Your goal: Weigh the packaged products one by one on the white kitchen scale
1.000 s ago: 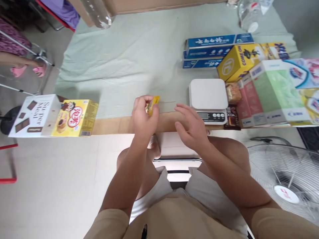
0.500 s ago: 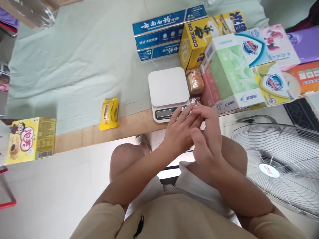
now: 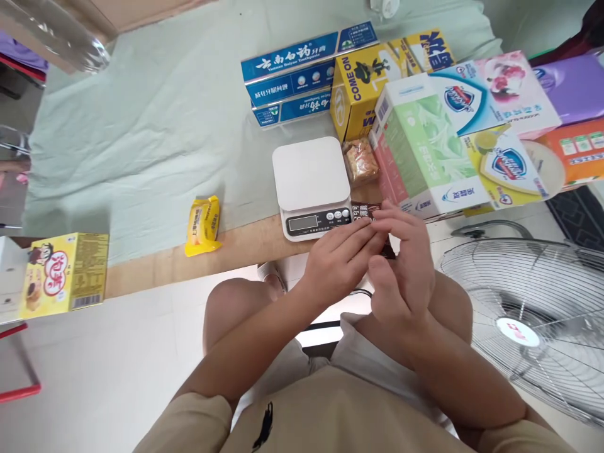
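My left hand reaches across in front of the kitchen scale, its fingers stretched out and close together. My right hand is beside it, fingers loosely extended and thumb apart, the fingertips of both hands meeting or nearly so. Under them at the table's front edge lies a dark brown snack packet, partly hidden; whether the fingers press on it I cannot tell. The white scale has a small display and round buttons. Right of its platform sits a clear-wrapped pastry. A yellow wrapped snack lies farther left.
Blue toothpaste boxes, a yellow box and several soap boxes crowd the right side. A yellow snack box stands at the left edge. A fan stands at lower right. Green cloth covers the table.
My view has shifted slightly. My hands have moved a little down relative to the scale, uncovering its buttons and more of the brown packet.
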The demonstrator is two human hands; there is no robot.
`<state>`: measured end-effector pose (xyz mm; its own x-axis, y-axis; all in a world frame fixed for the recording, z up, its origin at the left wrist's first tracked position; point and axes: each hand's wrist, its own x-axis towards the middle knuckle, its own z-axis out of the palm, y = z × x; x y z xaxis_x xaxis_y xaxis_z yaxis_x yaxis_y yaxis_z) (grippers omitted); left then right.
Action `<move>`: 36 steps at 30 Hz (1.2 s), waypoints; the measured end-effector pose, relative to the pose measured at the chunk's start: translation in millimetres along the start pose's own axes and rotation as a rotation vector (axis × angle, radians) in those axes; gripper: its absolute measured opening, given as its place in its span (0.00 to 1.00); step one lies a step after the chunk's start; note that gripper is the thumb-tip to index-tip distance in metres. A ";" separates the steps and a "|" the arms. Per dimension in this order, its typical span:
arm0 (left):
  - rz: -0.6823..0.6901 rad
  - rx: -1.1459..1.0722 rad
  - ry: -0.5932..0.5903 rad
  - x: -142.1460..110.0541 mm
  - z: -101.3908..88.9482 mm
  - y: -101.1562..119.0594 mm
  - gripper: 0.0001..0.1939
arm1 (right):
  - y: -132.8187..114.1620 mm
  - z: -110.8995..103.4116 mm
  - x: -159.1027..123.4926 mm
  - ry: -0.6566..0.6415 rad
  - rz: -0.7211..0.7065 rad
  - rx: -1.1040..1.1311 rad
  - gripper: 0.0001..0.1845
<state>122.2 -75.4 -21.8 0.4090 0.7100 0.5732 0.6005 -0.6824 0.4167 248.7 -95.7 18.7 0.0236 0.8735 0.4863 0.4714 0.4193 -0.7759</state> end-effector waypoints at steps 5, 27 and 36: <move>0.099 0.135 0.275 -9.7 -25.4 -21.7 0.17 | 2.6 15.3 -6.2 0.006 0.054 -0.055 0.19; -0.301 0.048 0.155 -7.0 -68.4 -87.6 0.25 | 47.1 71.3 38.1 -0.074 -0.043 -0.318 0.20; -0.466 0.150 0.261 -23.1 -96.8 -95.8 0.18 | 17.0 102.3 20.3 -0.237 -0.073 -0.509 0.24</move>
<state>-11.2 -43.2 -6.7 -0.0956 0.8515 0.5156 0.7764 -0.2604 0.5740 167.0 -45.5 -25.7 -0.1954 0.9032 0.3823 0.8316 0.3592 -0.4236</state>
